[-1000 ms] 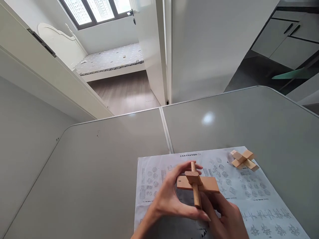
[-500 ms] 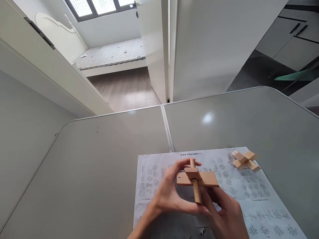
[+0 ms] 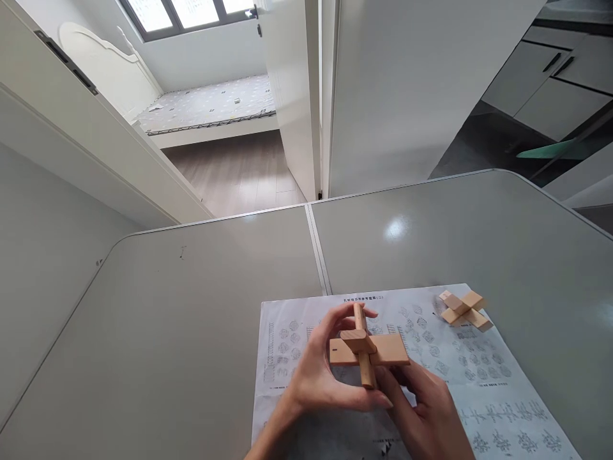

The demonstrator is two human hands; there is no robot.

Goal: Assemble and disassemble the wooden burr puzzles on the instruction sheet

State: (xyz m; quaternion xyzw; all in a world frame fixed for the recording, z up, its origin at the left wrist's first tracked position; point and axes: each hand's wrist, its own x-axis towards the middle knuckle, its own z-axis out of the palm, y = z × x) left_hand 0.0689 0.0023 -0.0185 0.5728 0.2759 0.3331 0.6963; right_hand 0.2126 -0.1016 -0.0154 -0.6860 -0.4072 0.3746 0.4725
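Observation:
A wooden interlocking puzzle [image 3: 390, 349] is held up over the printed sheet, made of a flat bar, a round rod and a third block crossing at the middle. My left hand [image 3: 318, 377] grips the rod's two ends, thumb at the near end and fingers at the far end. From below right, my right hand [image 3: 426, 406] pinches the puzzle's underside; its fingertips are partly hidden beneath the flat bar. A second crossed wooden piece [image 3: 465, 310] lies on the sheet's upper right corner.
Under the hands a paper sheet [image 3: 507, 393] printed with puzzle diagrams lies on the grey table [image 3: 191, 332]. A metal seam [image 3: 318, 255] runs across the tabletop. Beyond the far edge are a door [image 3: 292, 96] and a bed [image 3: 215, 105].
The puzzle has tilted a little in my hands, so more of the flat bar's upper face and the block's side shows. The whole view has shifted slightly.

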